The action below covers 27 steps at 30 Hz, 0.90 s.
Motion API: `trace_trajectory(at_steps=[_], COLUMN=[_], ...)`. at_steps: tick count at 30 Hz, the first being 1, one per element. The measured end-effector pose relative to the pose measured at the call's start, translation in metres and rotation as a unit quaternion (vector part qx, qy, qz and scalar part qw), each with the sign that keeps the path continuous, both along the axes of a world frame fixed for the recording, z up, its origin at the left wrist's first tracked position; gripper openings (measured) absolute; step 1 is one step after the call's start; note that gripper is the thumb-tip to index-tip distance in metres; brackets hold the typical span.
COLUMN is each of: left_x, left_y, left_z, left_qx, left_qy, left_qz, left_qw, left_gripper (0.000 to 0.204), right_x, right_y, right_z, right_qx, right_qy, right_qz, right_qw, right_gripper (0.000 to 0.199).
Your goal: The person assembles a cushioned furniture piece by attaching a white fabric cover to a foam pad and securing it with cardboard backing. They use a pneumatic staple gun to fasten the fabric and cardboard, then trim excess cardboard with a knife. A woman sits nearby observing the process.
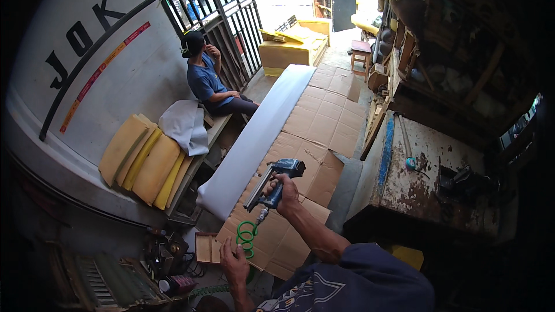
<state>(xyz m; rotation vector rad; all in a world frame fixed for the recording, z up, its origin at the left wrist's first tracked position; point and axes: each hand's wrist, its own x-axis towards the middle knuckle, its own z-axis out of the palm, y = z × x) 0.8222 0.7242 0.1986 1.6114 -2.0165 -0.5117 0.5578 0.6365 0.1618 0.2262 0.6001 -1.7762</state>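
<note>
Staple gun (287,166), right hand (286,196) gripping; long axis slanting, head upper right, hose (239,236) end lower left. Left hand (233,262) at cardboard (298,145), grip unclear.

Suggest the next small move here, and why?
I'd probably lower the gun toward the cardboard: the right hand grips its handle over the sheet, the green hose is attached, and the left hand is at the near edge, though I can't tell whether it's pinching it. I'd aim well clear of those fingers.
</note>
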Motion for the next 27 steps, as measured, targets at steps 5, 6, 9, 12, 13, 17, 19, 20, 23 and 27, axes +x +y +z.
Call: trace_trajectory(at_steps=[5,6,9,12,13,17,19,20,23,27], left_x=[0.041,0.049,0.067,0.069,0.067,0.044,0.029,0.021,-0.005,-0.034], left_y=[0.018,0.022,0.032,0.041,0.043,0.034,0.025,0.02,0.003,-0.004], left_z=[0.0,-0.003,-0.012,-0.025,-0.028,-0.04,-0.041,-0.041,-0.036,-0.029], left_qx=[0.06,0.101,0.148,0.195,0.208,0.233,0.227,0.216,0.173,0.154], left_qy=[0.005,-0.017,-0.061,-0.071,-0.079,-0.124,-0.142,-0.145,-0.152,-0.135], left_qz=[0.016,0.002,-0.065,-0.136,-0.171,-0.301,-0.342,-0.362,-0.4,-0.394], left_qw=[0.998,0.995,0.985,0.969,0.96,0.916,0.901,0.895,0.887,0.896], left_gripper=[0.039,0.04,0.041,0.041,0.042,0.044,0.044,0.044,0.044,0.044], right_x=[-0.021,-0.028,-0.016,-0.021,-0.018,-0.023,-0.029,-0.029,-0.045,-0.098], right_y=[-0.092,-0.099,-0.101,-0.065,-0.046,0.019,0.059,0.08,0.134,0.187], right_z=[-0.053,-0.069,-0.108,-0.128,-0.129,-0.116,-0.106,-0.099,-0.06,0.051], right_qx=[-0.054,0.054,0.432,0.399,0.381,0.293,0.316,0.329,0.333,0.169], right_qy=[0.018,0.085,0.544,0.536,0.58,0.687,0.646,0.633,0.544,0.542], right_qz=[-0.071,-0.01,0.061,0.11,0.116,0.105,0.18,0.181,0.157,-0.027], right_qw=[0.996,0.995,0.717,0.736,0.711,0.657,0.67,0.678,0.754,0.823], right_gripper=[0.03,0.038,0.058,0.07,0.065,0.065,0.064,0.062,0.056,0.039])
